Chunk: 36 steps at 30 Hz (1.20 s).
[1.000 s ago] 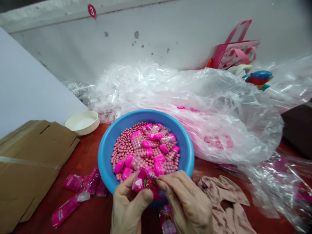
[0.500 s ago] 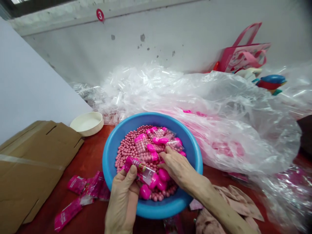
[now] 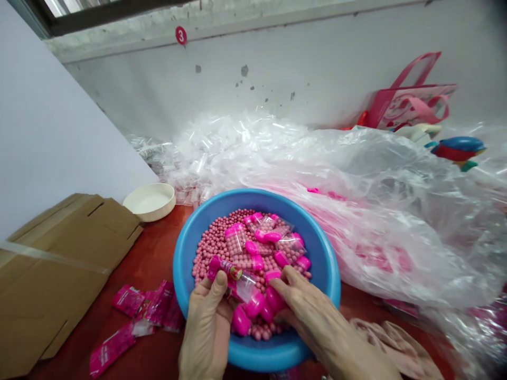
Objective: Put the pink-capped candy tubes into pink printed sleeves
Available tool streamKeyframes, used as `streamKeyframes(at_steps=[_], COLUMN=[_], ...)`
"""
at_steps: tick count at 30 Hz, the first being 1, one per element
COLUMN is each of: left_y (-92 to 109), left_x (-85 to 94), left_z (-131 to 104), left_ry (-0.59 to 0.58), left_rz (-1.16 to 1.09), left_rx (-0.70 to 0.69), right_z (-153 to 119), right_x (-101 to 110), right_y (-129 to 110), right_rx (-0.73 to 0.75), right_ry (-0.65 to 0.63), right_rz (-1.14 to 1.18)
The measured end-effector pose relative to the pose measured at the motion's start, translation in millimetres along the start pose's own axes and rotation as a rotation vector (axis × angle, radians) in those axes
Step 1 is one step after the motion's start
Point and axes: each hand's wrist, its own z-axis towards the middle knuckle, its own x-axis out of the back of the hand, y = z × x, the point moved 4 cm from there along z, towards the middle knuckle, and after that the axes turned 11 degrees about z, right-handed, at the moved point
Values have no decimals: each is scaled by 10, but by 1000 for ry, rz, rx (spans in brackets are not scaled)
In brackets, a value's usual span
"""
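Observation:
A blue basin (image 3: pixel 182 232) holds many small pink beads (image 3: pixel 214 237) and several clear little bottles (image 3: pixel 235 240) with bright pink caps. Over its near left side, my left hand (image 3: pixel 209 322) is closed on a clear plastic packet (image 3: pixel 242 282) with a pink printed end, tilted across the beads. A pink cap shows at the packet's lower end. Inside the basin's right half, my right hand (image 3: pixel 307 311) has its fingers bent around a pink-capped bottle (image 3: pixel 276 299). Its fingertips are partly hidden among the caps.
Pink printed packets (image 3: pixel 152 306) lie on the red table (image 3: pixel 158 248) at left, near a cardboard box (image 3: pixel 63 264) and a white round dish (image 3: pixel 149 201). Large clear plastic bags (image 3: pixel 388 184) spread behind and right. A pink bag (image 3: pixel 412 105) stands by the wall.
My right hand has drawn back toward the near side of the basin, fingers now among the pink caps. The left hand still holds the packet. The whole view has shifted slightly.

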Motion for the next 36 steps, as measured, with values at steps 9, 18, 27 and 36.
streamKeyframes(at_steps=[9,18,27,36], left_y=[-60,-85,-77,14], left_x=[72,123,100,-51], left_z=[78,100,65,-62], left_ry=[-25,-2,21,55], left_rz=[-25,-34,-27,-82], left_rx=[41,58,23,15], right_z=[71,83,395,301], right_x=[-68,-123,-79,-176], right_y=[352,435,36,-293], right_rx=[-211,-275,-545,-630], right_ry=[-132,19,298,581], right_rz=[255,290,722,840])
